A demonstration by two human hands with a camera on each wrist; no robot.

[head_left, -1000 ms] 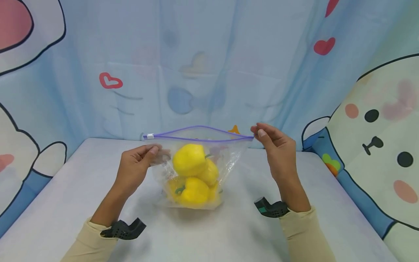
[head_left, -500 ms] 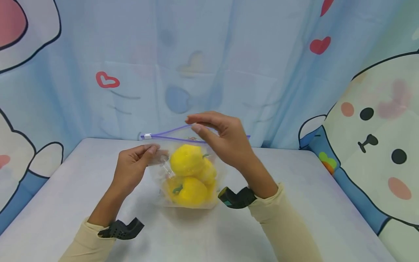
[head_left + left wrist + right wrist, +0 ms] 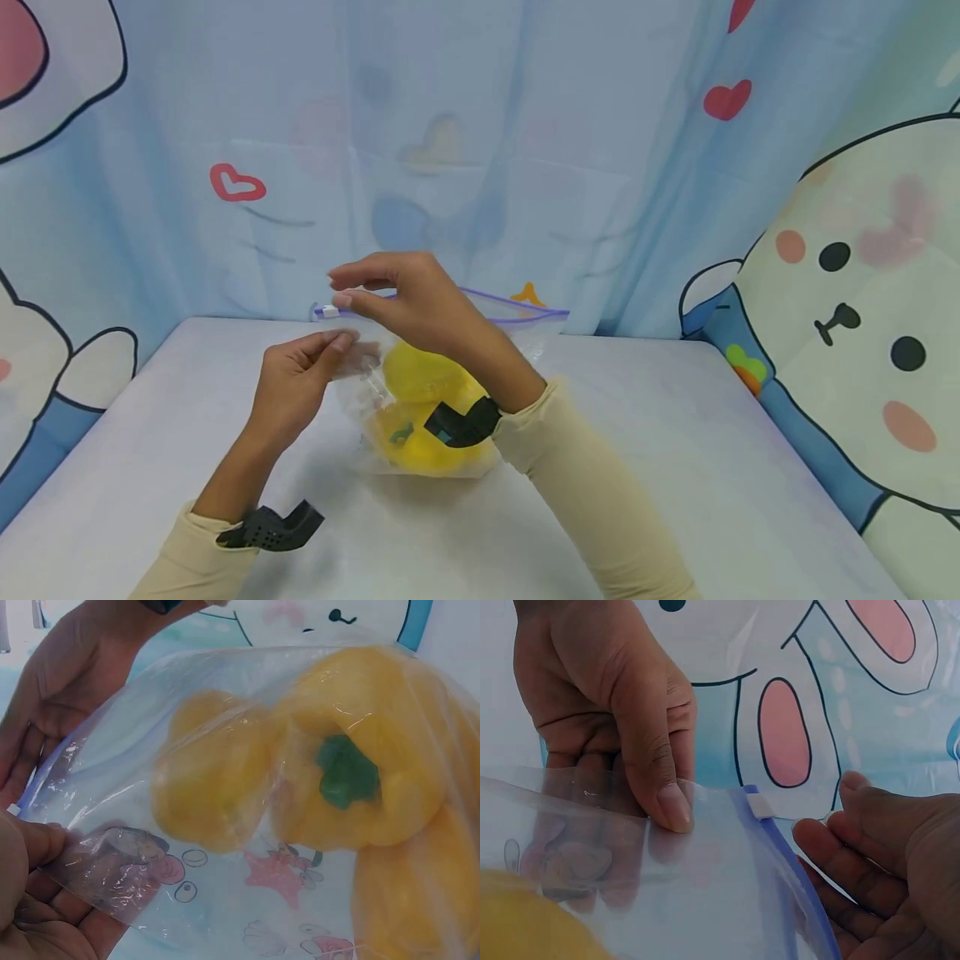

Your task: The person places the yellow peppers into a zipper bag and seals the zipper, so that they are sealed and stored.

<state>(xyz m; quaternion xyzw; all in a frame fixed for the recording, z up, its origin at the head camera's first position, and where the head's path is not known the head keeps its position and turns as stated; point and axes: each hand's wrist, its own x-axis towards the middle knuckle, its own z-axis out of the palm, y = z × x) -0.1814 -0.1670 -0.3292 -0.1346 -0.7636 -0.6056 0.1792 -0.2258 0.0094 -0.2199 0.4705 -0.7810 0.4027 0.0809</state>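
A clear slider zip bag [image 3: 705,900] with a purple zip strip stands on the table, holding several yellow bell peppers [image 3: 214,772]. One pepper shows its green stem [image 3: 349,772]. My left hand [image 3: 288,383] pinches the bag's left side edge between thumb and fingers, just below the strip. Above it, my right hand [image 3: 416,296] reaches across the bag's top, thumb and fingers apart. In the right wrist view, those fingertips are close to the white slider [image 3: 761,805], with a gap between. The strip's two sides part toward the right. My right forearm hides part of the peppers.
A white-covered table [image 3: 187,433] lies under the bag. Behind it hangs a light blue curtain [image 3: 487,108] printed with cartoon figures and hearts. Black wrist mounts [image 3: 273,527] sit on both wrists.
My right hand has let go of the strip's right end and moved left across the bag's top to the slider. The left hand has kept its pinch on the side edge.
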